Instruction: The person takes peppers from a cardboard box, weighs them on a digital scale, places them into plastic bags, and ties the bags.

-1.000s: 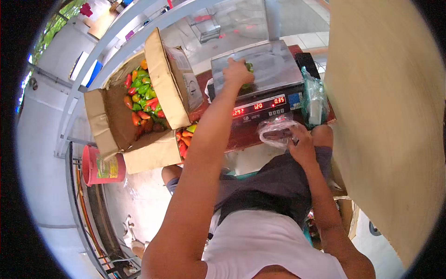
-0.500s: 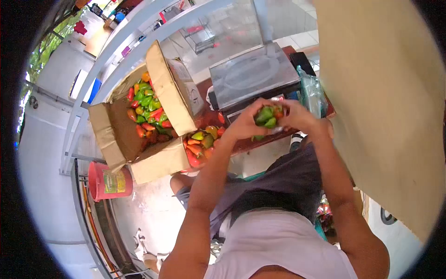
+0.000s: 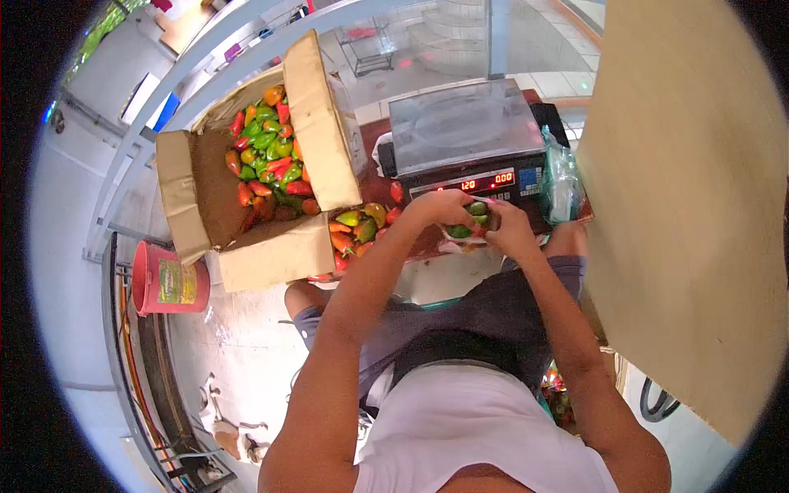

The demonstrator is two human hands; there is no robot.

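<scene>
Green peppers [image 3: 460,231] sit between my two hands in front of the scale, in what looks like a thin clear plastic bag. My left hand [image 3: 446,210] curls over the bundle from the left, its fingers closed at the top. From the right, my right hand [image 3: 511,228] pinches the other side. Part of the bundle is hidden by my fingers. Just behind stands a digital scale [image 3: 468,123] with a steel pan and lit red digits. Left of my left hand lie loose red, orange and green peppers [image 3: 364,228] on the table.
An open cardboard box [image 3: 275,261] of mixed peppers stands at the left, a red bucket [image 3: 185,283] below it. A plastic bag [image 3: 561,185] lies right of the scale. A large brown panel [image 3: 690,189] rises at the right. A cat [image 3: 228,435] lies on the floor.
The view has shifted, and the scale's lit display now shows. My hands have turned the peppers lower and closed nearer together around the bundle.
</scene>
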